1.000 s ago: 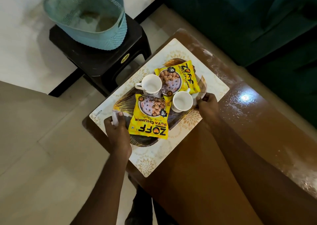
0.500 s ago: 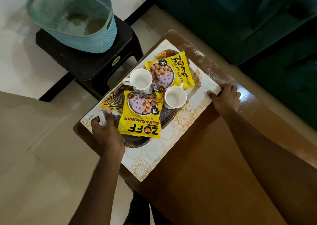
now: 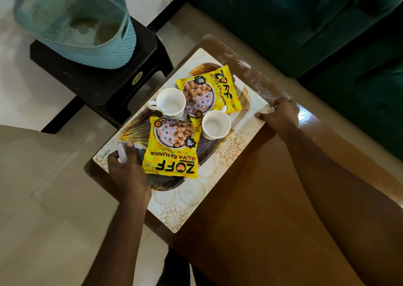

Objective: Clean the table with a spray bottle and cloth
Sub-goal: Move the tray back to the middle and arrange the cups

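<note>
A glossy brown table (image 3: pixel 250 198) carries a white placemat (image 3: pixel 181 209) with gold flowers. On the mat lies a dark, gold-leaf tray (image 3: pixel 170 183) holding two white cups (image 3: pixel 172 103) (image 3: pixel 216 124) and two yellow snack packets (image 3: pixel 172 152) (image 3: pixel 209 93). My left hand (image 3: pixel 128 174) grips the tray's white handle at its near-left end. My right hand (image 3: pixel 281 115) has its fingers curled on the placemat's far-right corner. No spray bottle or cloth is in view.
A light blue plastic basket (image 3: pixel 76 24) stands on a black stool (image 3: pixel 104 82) just left of the table's far end. A dark green sofa (image 3: pixel 305 24) runs along the table's far right side. Pale tiled floor lies to the left.
My right hand left the tray's right end, moved right, and now holds the placemat's corner. My left hand stayed on the tray handle.
</note>
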